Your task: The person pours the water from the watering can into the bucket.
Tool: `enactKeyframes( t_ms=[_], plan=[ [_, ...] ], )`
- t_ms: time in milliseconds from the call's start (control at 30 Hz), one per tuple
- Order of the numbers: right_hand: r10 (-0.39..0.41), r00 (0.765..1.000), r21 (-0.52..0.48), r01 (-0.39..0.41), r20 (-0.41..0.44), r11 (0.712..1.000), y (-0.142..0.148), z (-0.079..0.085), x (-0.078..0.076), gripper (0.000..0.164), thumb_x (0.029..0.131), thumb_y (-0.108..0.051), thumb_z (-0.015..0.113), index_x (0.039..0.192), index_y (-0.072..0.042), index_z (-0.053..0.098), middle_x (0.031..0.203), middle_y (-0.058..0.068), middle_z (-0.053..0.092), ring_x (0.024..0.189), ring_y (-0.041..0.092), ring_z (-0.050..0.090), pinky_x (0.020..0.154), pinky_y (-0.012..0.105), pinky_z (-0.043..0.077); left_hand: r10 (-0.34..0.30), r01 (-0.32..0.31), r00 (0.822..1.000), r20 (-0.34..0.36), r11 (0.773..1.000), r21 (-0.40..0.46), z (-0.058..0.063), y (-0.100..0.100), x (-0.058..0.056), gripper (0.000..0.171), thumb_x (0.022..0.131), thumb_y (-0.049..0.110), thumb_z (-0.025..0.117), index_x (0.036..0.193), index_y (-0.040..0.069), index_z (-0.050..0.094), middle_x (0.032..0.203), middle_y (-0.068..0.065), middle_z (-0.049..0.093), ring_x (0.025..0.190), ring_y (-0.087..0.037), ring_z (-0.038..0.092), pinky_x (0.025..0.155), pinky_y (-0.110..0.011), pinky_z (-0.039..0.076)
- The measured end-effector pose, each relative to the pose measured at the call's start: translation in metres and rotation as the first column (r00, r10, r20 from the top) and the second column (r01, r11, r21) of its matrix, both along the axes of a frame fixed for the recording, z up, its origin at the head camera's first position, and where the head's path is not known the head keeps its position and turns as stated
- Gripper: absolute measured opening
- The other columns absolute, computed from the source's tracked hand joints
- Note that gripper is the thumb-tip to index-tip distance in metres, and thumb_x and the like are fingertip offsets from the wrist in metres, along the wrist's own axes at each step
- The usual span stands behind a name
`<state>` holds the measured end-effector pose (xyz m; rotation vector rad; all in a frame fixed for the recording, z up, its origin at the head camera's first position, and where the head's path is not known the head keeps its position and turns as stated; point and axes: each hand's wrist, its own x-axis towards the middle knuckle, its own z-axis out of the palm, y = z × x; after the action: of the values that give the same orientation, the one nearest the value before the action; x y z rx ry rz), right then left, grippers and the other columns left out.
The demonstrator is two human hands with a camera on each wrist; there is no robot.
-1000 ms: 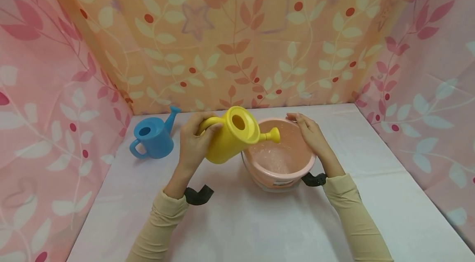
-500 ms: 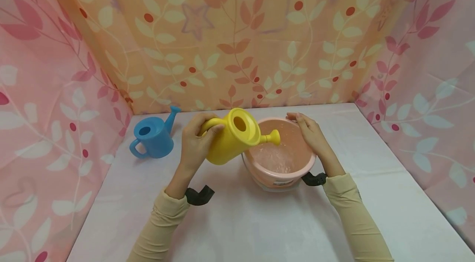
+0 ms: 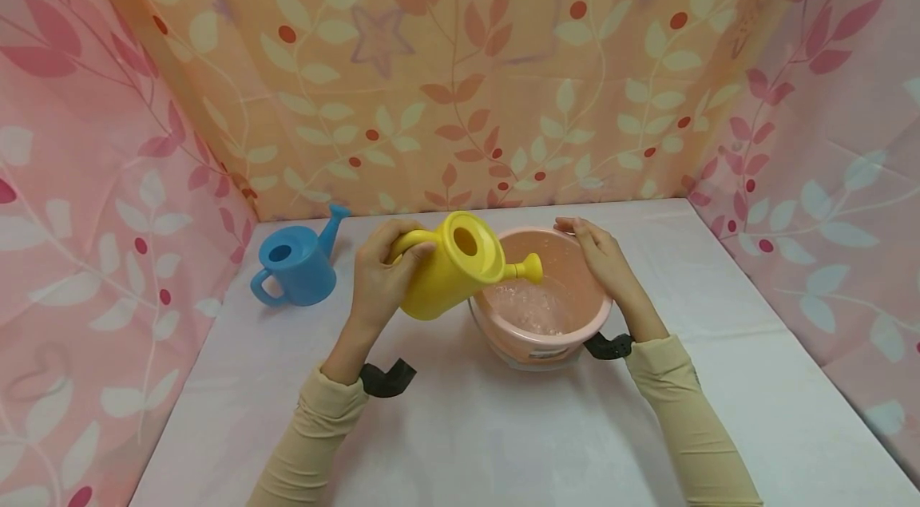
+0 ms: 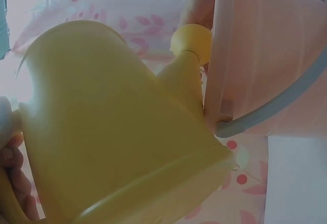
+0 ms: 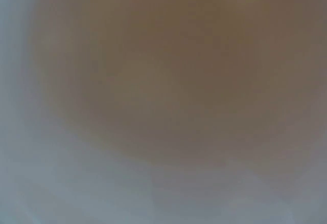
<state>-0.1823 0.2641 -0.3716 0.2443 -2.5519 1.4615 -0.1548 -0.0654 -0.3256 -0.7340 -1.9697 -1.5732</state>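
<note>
My left hand (image 3: 381, 275) grips the handle of a yellow watering can (image 3: 442, 279) and holds it tilted, off the table. Its sprinkler spout (image 3: 528, 269) reaches over the pink bucket (image 3: 549, 342), where rippling water (image 3: 535, 311) shows at the bottom. From close by, the left wrist view has the can's body (image 4: 102, 116), the left fingers (image 4: 18, 178) round the handle, and the bucket's side (image 4: 276, 45) with its grey bail handle (image 4: 286, 98). My right hand (image 3: 604, 255) rests on the bucket's right rim, fingers fairly straight. The right wrist view is too blurred to read.
At the left of the white-covered table (image 3: 460, 443) stands a blue watering can (image 3: 305, 271), spout toward the back. Patterned cloth (image 3: 460, 76) hangs behind and on both sides. A black wrist mount (image 3: 388, 378) juts from the left wrist, another black mount (image 3: 608, 346) from the right.
My left hand and the yellow watering can have shifted very slightly down and to the right. The water in the bucket ripples more. The right hand stays at the rim.
</note>
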Motion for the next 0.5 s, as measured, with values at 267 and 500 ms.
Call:
enactKeyframes(
  t_ms=[267, 500],
  plan=[
    [-0.005, 1.000, 0.001, 0.005, 0.011, 1.000, -0.0009, 0.0002, -0.0004, 0.055, 0.100, -0.045, 0.030, 0.129, -0.005, 0.053, 0.127, 0.016, 0.056, 0.123, 0.030, 0.046, 0.105, 0.048, 0.032, -0.008, 0.008, 0.999, 0.047, 1.000, -0.010, 0.0001, -0.0024, 0.0008, 0.017, 0.083, 0.013, 0.068, 0.097, 0.006, 0.064, 0.091, -0.005, 0.062, 0.083, -0.015, 0.053, 0.075, -0.024, 0.046],
    [-0.003, 1.000, 0.000, 0.003, 0.019, 1.000, -0.0003, 0.0002, -0.0001, 0.054, 0.100, -0.044, 0.029, 0.130, -0.005, 0.052, 0.127, 0.017, 0.056, 0.124, 0.031, 0.045, 0.104, 0.049, 0.033, -0.032, 0.033, 0.995, 0.093, 0.999, -0.009, 0.0019, -0.0047, 0.0010, 0.017, 0.084, 0.014, 0.068, 0.098, 0.006, 0.063, 0.091, -0.005, 0.062, 0.082, -0.015, 0.054, 0.076, -0.024, 0.047]
  ],
)
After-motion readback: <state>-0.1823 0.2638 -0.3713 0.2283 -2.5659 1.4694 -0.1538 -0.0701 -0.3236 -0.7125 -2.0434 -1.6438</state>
